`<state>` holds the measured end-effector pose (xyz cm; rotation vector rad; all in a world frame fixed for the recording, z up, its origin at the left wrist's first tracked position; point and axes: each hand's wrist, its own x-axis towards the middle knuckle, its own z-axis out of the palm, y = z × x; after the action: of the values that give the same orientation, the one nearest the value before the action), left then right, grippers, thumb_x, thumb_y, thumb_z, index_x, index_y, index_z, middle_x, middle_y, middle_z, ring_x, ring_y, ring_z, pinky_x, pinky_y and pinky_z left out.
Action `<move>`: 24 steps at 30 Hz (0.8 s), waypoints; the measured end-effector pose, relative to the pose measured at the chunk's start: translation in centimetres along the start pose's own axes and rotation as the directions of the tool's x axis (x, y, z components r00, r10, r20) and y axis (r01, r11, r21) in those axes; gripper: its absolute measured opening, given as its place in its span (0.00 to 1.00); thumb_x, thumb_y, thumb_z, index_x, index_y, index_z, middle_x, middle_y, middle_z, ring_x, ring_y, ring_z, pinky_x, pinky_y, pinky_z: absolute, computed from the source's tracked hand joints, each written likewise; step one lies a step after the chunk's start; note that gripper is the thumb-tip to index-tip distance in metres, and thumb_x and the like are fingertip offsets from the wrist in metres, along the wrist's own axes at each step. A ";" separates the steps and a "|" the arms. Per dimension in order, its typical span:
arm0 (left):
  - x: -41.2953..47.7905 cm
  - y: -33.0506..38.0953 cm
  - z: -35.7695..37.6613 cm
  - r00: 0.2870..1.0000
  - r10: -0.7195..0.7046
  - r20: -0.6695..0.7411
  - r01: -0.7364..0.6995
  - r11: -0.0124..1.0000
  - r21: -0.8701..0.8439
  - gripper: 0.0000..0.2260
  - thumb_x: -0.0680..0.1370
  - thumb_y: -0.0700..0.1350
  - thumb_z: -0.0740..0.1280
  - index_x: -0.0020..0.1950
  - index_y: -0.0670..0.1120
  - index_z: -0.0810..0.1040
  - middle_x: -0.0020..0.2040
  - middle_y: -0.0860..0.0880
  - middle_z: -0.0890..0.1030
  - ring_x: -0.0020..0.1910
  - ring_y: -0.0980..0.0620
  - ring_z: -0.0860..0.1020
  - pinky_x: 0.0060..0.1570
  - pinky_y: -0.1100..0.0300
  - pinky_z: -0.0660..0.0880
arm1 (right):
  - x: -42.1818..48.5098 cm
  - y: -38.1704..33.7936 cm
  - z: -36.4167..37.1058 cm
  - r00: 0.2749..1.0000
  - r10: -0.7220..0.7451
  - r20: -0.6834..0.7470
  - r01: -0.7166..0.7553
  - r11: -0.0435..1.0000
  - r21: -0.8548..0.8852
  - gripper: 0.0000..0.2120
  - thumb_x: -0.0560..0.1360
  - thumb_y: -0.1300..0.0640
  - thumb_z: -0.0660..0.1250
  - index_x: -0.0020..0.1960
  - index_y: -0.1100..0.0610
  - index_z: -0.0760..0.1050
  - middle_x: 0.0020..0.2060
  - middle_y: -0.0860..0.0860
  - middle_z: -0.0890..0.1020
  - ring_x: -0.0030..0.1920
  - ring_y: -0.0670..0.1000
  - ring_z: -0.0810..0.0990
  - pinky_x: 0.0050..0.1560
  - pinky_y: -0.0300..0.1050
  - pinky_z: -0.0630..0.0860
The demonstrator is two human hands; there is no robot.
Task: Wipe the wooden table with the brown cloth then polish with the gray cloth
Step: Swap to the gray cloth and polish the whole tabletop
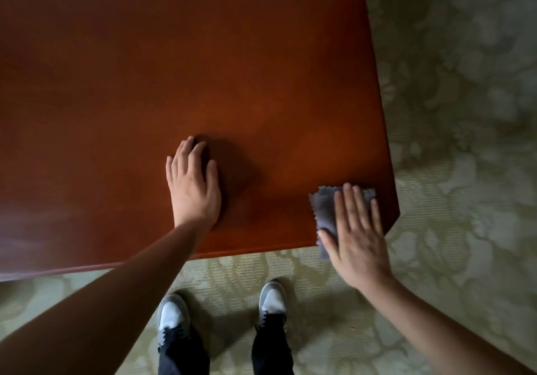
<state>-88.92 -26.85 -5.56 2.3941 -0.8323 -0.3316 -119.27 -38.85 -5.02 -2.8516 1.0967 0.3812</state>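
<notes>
On wooden table (pixel 174 69) nr corner, right hand (pixel 356 229) flat on gray cloth (pixel 327 209), left hand (pixel 193 182) flat, patterned carpet (pixel 465 113).

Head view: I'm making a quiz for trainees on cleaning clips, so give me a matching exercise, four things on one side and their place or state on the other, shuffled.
Column one:
1. left hand
2. right hand
3. gray cloth
4. shoes

Column two:
A. lying at the near right corner of the wooden table, partly over the front edge
B. on the patterned carpet below the table's front edge
C. flat and bare on the tabletop, no cloth under it
D. pressed open-palmed on top of the cloth

Pairs: 1-C, 2-D, 3-A, 4-B
</notes>
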 end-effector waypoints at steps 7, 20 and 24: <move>2.1 -2.1 -3.1 0.999 0.013 -0.047 -0.016 0.997 -0.080 0.20 0.84 0.50 0.56 0.70 0.41 0.76 0.70 0.42 0.76 0.71 0.42 0.70 0.73 0.48 0.65 | 5.0 -16.6 -2.0 0.956 -0.293 -0.014 0.291 0.941 0.171 0.38 0.83 0.37 0.55 0.84 0.61 0.57 0.84 0.59 0.55 0.85 0.58 0.49 0.82 0.64 0.50; 12.6 -5.6 -4.0 0.998 -0.067 -0.021 0.070 0.913 0.403 0.24 0.86 0.55 0.52 0.81 0.48 0.62 0.83 0.47 0.58 0.82 0.46 0.54 0.77 0.41 0.54 | 10.4 -5.1 -2.5 0.997 0.044 -0.065 -0.035 0.991 0.128 0.40 0.83 0.32 0.48 0.85 0.57 0.54 0.84 0.57 0.55 0.84 0.57 0.53 0.82 0.64 0.51; 13.2 -7.3 -5.4 0.998 -0.032 0.052 0.004 0.886 0.465 0.26 0.86 0.59 0.49 0.83 0.52 0.56 0.85 0.50 0.52 0.83 0.49 0.49 0.77 0.37 0.51 | 10.1 2.0 -3.1 0.957 0.291 0.004 -0.290 0.953 0.087 0.41 0.83 0.32 0.44 0.85 0.59 0.49 0.84 0.58 0.51 0.85 0.58 0.49 0.82 0.66 0.49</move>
<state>-72.99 -28.12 -6.14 2.8490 -1.0087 -0.2277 -112.69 -47.35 -4.55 -2.6212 1.5014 0.3269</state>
